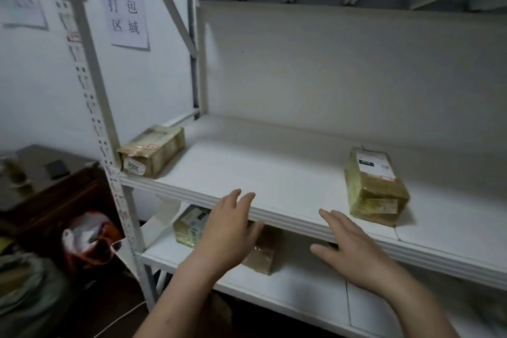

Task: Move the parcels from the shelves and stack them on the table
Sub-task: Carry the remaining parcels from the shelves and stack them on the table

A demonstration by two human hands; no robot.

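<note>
A white metal shelf unit fills the view. On its middle shelf [274, 173] a taped cardboard parcel [152, 149] lies at the left end and another taped parcel [374, 185] with a shipping label lies at the right. On the lower shelf [301, 291] sit a labelled parcel [189, 225] and a brown parcel [263, 252], both partly hidden by my left hand. My left hand [229, 230] and my right hand [351, 244] are held out in front of the middle shelf's edge, fingers straight, holding nothing.
The shelf's perforated upright post [109, 162] stands at the left. Beyond it are a dark wooden cabinet [52, 192] with small items on top, a red and white bag [87, 236] and a grey bag [24, 288] on the floor. A paper sign [124, 8] hangs on the wall.
</note>
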